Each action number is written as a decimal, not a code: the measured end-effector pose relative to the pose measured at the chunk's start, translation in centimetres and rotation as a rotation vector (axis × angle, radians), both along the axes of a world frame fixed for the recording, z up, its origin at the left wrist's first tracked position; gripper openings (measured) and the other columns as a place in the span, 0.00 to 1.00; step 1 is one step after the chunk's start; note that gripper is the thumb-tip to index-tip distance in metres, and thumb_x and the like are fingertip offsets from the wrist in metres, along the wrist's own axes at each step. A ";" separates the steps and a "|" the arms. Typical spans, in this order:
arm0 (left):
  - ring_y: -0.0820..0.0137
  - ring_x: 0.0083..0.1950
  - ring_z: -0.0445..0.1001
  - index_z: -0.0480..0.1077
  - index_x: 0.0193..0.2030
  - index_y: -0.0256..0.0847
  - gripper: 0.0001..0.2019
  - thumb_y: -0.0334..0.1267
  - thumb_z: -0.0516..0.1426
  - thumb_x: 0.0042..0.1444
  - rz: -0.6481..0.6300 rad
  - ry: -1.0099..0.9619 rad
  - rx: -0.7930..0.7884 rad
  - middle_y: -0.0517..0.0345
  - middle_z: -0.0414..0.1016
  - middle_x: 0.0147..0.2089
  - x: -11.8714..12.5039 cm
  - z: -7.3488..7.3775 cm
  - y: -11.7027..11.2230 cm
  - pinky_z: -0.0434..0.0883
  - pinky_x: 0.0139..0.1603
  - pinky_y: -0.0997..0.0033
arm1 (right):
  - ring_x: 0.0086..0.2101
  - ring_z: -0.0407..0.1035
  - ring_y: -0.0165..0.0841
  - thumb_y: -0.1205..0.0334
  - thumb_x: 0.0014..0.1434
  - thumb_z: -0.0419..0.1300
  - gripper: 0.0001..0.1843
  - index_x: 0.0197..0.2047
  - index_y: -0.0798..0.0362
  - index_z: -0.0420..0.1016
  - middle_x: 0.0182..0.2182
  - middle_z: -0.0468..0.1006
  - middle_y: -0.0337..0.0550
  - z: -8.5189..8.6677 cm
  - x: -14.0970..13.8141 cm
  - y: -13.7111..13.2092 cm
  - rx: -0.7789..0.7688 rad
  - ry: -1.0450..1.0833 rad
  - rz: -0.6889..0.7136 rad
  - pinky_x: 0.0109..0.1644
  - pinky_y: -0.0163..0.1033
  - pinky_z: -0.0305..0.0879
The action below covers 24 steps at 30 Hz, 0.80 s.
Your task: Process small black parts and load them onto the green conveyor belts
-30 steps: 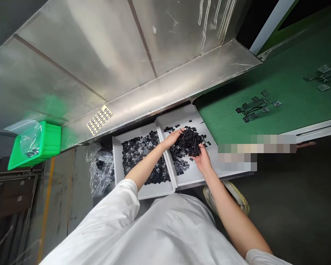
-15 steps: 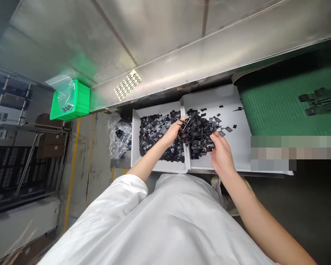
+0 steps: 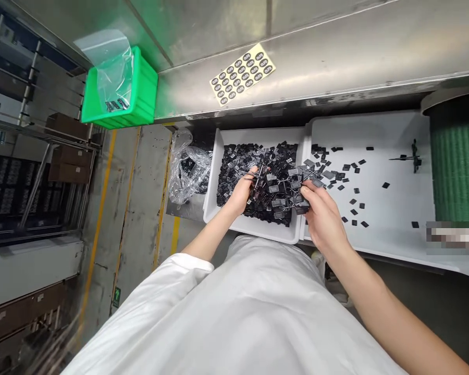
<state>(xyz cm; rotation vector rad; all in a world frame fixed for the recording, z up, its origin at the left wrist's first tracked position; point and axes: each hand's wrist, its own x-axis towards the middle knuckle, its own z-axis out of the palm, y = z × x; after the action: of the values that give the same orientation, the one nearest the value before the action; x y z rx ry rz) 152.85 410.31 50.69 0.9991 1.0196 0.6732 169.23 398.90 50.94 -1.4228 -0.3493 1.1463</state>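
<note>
A tangled cluster of black plastic pieces on thin metal wires (image 3: 281, 190) is held over the right part of the left tray, close to the tray's divider rim, and is grasped from both sides. The left hand (image 3: 240, 192) is curled around the cluster's left edge; the right hand (image 3: 322, 213) is closed on its right edge, with the fingertips (image 3: 307, 190) pressed against the pieces.

Beneath the cluster, a dense pile of black square pieces (image 3: 234, 177) fills the left white tray (image 3: 258, 134). Loose black squares (image 3: 352, 177) are scattered over the right white tray (image 3: 394, 130), which touches the left one; a small wired piece (image 3: 415, 156) lies near its far edge. A green mesh conveyor belt (image 3: 459, 172) is seen just beyond that tray.

A sheet of oval stickers (image 3: 242, 74) is stuck on the stainless steel panel (image 3: 336, 52). A green crate (image 3: 144, 88) is lined with a clear plastic bag (image 3: 115, 73) — a few dark pieces lie inside. Another clear bag (image 3: 189, 174) lies beside the left tray. A white sleeve (image 3: 191, 263) covers the upper left arm.
</note>
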 end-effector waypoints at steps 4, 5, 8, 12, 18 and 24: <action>0.57 0.80 0.55 0.74 0.67 0.45 0.27 0.56 0.48 0.72 0.006 0.045 0.031 0.60 0.78 0.63 -2.1 0.2 0.6 0.56 0.80 0.53 | 0.56 0.69 0.47 0.42 0.57 0.71 0.23 0.50 0.45 0.82 0.57 0.76 0.40 0.9 -1.9 0.5 0.034 -0.034 0.018 0.50 0.45 0.73; 0.57 0.79 0.57 0.74 0.67 0.45 0.28 0.56 0.48 0.72 -0.002 0.046 0.034 0.60 0.78 0.63 -2.4 0.4 0.7 0.58 0.80 0.53 | 0.56 0.69 0.48 0.41 0.58 0.71 0.23 0.51 0.44 0.82 0.57 0.76 0.41 1.3 -2.2 0.4 0.032 -0.053 0.023 0.51 0.46 0.73; 0.55 0.77 0.61 0.76 0.65 0.45 0.28 0.57 0.47 0.72 -0.038 0.006 0.037 0.60 0.79 0.62 -3.4 1.2 0.8 0.60 0.78 0.53 | 0.57 0.68 0.49 0.40 0.59 0.70 0.24 0.54 0.43 0.82 0.56 0.77 0.41 2.6 -3.2 0.2 0.024 -0.097 0.032 0.54 0.49 0.73; 0.55 0.76 0.62 0.78 0.61 0.46 0.27 0.56 0.47 0.72 -0.062 -0.025 0.029 0.60 0.81 0.59 -4.2 2.6 0.8 0.62 0.77 0.52 | 0.58 0.68 0.51 0.40 0.61 0.69 0.25 0.56 0.42 0.81 0.55 0.77 0.40 4.3 -4.2 -0.5 0.011 -0.090 0.030 0.55 0.51 0.74; 0.55 0.73 0.67 0.78 0.60 0.46 0.26 0.55 0.47 0.71 -0.071 -0.026 0.005 0.60 0.80 0.60 -4.8 4.5 0.7 0.63 0.77 0.52 | 0.62 0.67 0.52 0.39 0.62 0.69 0.25 0.58 0.40 0.80 0.57 0.77 0.40 6.6 -5.2 -1.1 0.051 -0.034 0.014 0.59 0.52 0.74; 0.55 0.73 0.66 0.77 0.62 0.47 0.27 0.57 0.47 0.71 -0.090 -0.029 0.027 0.60 0.80 0.60 -4.6 5.2 1.0 0.63 0.77 0.52 | 0.60 0.69 0.53 0.36 0.62 0.68 0.27 0.58 0.40 0.80 0.55 0.78 0.41 7.7 -5.4 -1.0 0.102 -0.001 0.002 0.59 0.54 0.75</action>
<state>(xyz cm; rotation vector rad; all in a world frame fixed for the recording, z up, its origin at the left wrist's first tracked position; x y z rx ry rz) 148.26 411.35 55.87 1.0496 0.9367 0.6263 163.78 397.89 58.61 -1.3341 -0.4044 1.1144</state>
